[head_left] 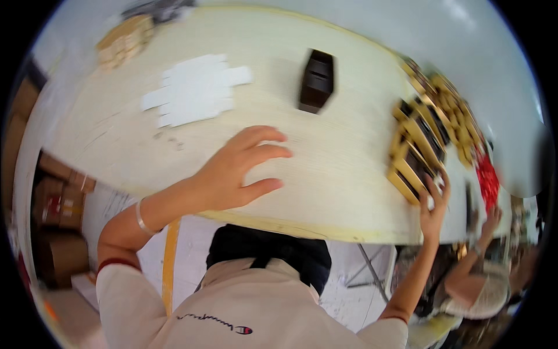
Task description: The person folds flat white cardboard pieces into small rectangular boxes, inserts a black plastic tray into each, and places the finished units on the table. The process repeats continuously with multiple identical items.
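Note:
My left hand (pixel 241 166) hovers over the pale table (pixel 325 168), fingers spread and curved, holding nothing. My right hand (pixel 435 203) reaches to the near end of a pile of gold boxes (pixel 419 139) with dark tops. Its fingers are curled against the closest box, around a small whitish thing I cannot make out. Farther back in the middle stands a dark brown open box (pixel 318 81) with a divider across it. A stack of flat white card blanks (pixel 195 90) with side tabs lies to its left.
Tan pieces (pixel 125 41) are stacked at the far left. Behind the gold boxes lie more gold pieces (pixel 456 113) and a red bundle (pixel 488 177). Another person's hand (pixel 493 220) touches the red bundle. Cardboard boxes (pixel 61 203) stand below the table's left side.

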A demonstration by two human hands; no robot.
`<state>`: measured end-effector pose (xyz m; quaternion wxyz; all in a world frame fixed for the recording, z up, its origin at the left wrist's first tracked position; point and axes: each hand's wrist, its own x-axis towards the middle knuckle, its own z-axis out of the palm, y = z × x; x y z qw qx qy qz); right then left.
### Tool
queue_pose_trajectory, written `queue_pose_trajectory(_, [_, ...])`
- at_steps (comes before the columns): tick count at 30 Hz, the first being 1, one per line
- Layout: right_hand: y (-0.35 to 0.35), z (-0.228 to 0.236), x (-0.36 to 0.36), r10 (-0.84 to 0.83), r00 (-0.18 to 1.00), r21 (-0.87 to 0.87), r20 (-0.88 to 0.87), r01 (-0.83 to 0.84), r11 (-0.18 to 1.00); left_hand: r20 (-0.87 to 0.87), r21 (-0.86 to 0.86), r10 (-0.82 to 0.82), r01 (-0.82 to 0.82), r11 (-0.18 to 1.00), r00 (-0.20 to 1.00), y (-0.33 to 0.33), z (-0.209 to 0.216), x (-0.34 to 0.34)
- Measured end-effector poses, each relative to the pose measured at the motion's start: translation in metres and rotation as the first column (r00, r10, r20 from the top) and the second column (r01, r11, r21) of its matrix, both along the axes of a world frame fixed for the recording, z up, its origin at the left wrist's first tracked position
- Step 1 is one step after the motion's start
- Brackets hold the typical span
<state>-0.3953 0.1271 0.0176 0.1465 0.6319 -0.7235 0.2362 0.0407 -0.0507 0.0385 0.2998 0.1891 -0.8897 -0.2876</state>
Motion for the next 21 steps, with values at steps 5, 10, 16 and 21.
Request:
queue_pose_trajectory(5, [-0.019,0.014,0.052,0.122,0.993,-0.240,-0.001,-0.119,0.963,0.022,-0.231,0.379,-0.364,0.902,0.925,-0.065,-0.013,0.047])
queue_pose_trajectory(10, [-0.051,0.013,0.096,0.278,0.961,-0.235,0.000,-0.270,0.934,0.147,-0.379,0.702,-0.616,0.690,0.697,-0.124,-0.009,0.128])
queue_pose_trajectory(16, [-0.086,0.009,0.147,0.431,0.901,-0.101,0.055,-0.424,0.900,0.435,-0.219,0.397,-0.333,0.917,0.808,-0.088,-0.020,0.125])
queue_pose_trajectory(21, [-0.098,-0.004,0.159,0.529,0.826,-0.066,0.194,-0.527,0.848,0.404,0.204,0.268,-0.372,0.906,0.874,-0.095,-0.002,0.126])
